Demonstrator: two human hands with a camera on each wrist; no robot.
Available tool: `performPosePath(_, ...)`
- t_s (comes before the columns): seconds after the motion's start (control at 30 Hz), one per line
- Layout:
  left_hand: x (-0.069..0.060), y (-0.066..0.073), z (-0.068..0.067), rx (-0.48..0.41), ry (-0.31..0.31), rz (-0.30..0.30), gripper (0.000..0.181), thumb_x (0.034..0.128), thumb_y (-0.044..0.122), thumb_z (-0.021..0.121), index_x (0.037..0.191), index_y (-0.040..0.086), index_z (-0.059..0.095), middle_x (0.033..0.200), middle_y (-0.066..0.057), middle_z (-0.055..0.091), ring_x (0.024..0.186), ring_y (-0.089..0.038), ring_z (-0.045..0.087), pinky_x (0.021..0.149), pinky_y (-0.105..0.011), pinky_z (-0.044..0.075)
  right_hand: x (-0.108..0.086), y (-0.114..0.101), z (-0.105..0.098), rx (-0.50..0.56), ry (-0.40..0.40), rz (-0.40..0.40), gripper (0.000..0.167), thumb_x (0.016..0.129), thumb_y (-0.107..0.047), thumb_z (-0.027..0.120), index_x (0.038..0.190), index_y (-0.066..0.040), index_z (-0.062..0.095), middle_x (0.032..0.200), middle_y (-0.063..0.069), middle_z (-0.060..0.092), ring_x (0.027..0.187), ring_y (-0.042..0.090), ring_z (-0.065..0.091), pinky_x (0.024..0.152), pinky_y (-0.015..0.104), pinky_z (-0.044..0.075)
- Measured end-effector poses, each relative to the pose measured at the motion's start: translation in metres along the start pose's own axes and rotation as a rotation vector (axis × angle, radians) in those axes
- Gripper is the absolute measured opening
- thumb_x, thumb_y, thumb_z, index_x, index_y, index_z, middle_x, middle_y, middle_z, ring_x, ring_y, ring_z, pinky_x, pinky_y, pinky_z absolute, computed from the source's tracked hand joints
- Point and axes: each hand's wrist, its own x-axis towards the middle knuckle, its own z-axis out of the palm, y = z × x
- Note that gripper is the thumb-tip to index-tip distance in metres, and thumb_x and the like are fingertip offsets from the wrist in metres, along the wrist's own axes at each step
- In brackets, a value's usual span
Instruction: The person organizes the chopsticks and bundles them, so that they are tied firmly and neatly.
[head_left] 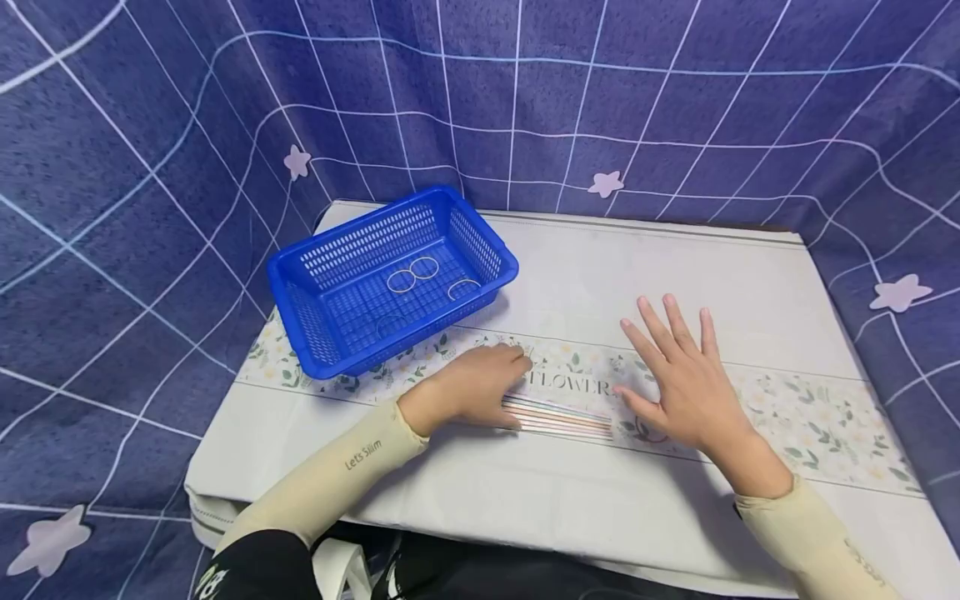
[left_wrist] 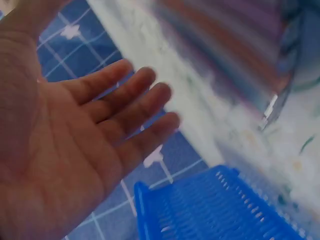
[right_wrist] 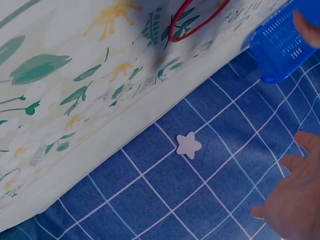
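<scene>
Fingers (head_left: 657,329) wide apart, right hand (head_left: 687,396)

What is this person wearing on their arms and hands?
The left hand and right hand look ungloved. The left forearm sleeve is cream with dark lettering; the right forearm sleeve matches, its lettering unreadable. A black upper sleeve with pale print shows on the left.

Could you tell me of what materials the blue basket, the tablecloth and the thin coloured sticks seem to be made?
Blue basket: likely moulded plastic, slightly glossy, judging by its even colour and regular openings.
Tablecloth: perhaps fabric or vinyl, fairly matt, with printed flowers and a softly draped corner.
Thin coloured sticks: plastic or metal; a glint suggests shine, but blur leaves it open.
</scene>
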Motion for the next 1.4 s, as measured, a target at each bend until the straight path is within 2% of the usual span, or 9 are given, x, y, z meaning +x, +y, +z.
performPosePath(0.1,-0.001,0.004,0.010,-0.006,-0.054,-0.008,0.063,0.0769,0.045,0.085,0.124,0.008,0.064,0.113,-0.003,0.066,0.103,-0.022,0.065,0.092,-0.040,0.058,-0.003,0.000,-0.001,0.021,-0.023,0.016,0.084,0.102,-0.074,0.033,0.162,-0.017,0.041,0.176,0.011,0.025,0.168,0.034,0.007,0.129,0.071,0.005)
performPosePath(0.17,-0.001,0.006,0.017,-0.008,-0.065,-0.011,0.056,0.0741,0.037,0.083,0.118,0.008,0.064,0.107,-0.003,0.065,0.098,-0.021,0.064,0.087,-0.040,0.058,-0.006,0.000,-0.001,0.047,-0.058,0.037,0.077,0.101,-0.066,0.045,0.157,-0.013,0.048,0.173,0.015,0.033,0.166,0.038,0.012,0.128,0.071,0.010)
performPosePath(0.27,0.002,0.008,0.024,0.006,-0.049,-0.005,0.057,0.0710,0.035,0.081,0.118,0.008,0.064,0.107,-0.003,0.066,0.097,-0.022,0.064,0.084,-0.040,0.058,-0.008,0.000,-0.002,0.105,-0.129,0.072,0.059,0.098,-0.046,0.062,0.139,-0.004,0.063,0.154,0.022,0.055,0.157,0.045,0.034,0.125,0.066,0.024)
performPosePath(0.4,0.008,0.009,0.033,0.027,-0.021,0.014,0.052,0.0690,0.034,0.080,0.111,0.009,0.065,0.103,-0.004,0.069,0.091,-0.023,0.066,0.080,-0.041,0.058,-0.007,-0.002,-0.002,0.161,-0.219,0.093,0.034,0.097,-0.025,0.067,0.118,0.001,0.072,0.122,0.021,0.071,0.128,0.042,0.060,0.112,0.058,0.045)
performPosePath(0.53,0.011,0.012,0.039,0.031,-0.046,0.012,0.040,0.0724,0.030,0.079,0.105,0.011,0.066,0.099,-0.003,0.071,0.088,-0.023,0.067,0.077,-0.041,0.057,-0.006,-0.004,-0.001,0.172,-0.272,0.093,0.026,0.095,-0.018,0.066,0.114,0.000,0.073,0.117,0.018,0.073,0.119,0.036,0.065,0.107,0.053,0.051)
performPosePath(0.8,0.006,0.024,0.034,0.096,-0.081,-0.025,0.041,0.0808,0.026,0.077,0.113,0.004,0.065,0.104,-0.008,0.066,0.091,-0.023,0.064,0.079,-0.040,0.060,-0.014,-0.005,-0.002,0.204,-0.379,0.157,0.031,0.092,-0.016,0.067,0.116,0.001,0.072,0.116,0.017,0.071,0.112,0.036,0.065,0.097,0.054,0.055)
performPosePath(0.97,0.001,0.027,0.034,0.155,-0.086,-0.037,0.034,0.0872,0.023,0.074,0.115,0.006,0.065,0.107,-0.007,0.065,0.093,-0.023,0.068,0.078,-0.040,0.062,-0.017,-0.011,0.007,0.240,-0.346,0.121,0.034,0.084,-0.025,0.077,0.108,-0.003,0.069,0.099,0.006,0.062,0.095,0.022,0.057,0.085,0.043,0.052)
performPosePath(1.17,0.000,0.024,0.034,0.185,0.018,0.027,0.024,0.0928,0.014,0.069,0.116,0.010,0.062,0.105,-0.007,0.071,0.096,-0.025,0.071,0.083,-0.042,0.060,-0.010,-0.028,0.009,0.257,-0.285,0.029,0.035,0.078,-0.031,0.082,0.097,-0.009,0.061,0.098,0.002,0.056,0.089,0.016,0.050,0.079,0.038,0.048)
performPosePath(1.4,-0.009,0.026,0.035,0.296,0.170,0.077,0.014,0.0988,0.010,0.057,0.112,0.007,0.062,0.097,-0.007,0.068,0.087,-0.023,0.065,0.074,-0.036,0.058,-0.005,-0.049,0.026,0.262,-0.325,-0.009,0.054,0.077,-0.035,0.084,0.119,-0.007,0.066,0.113,0.008,0.064,0.110,0.027,0.062,0.096,0.047,0.054)
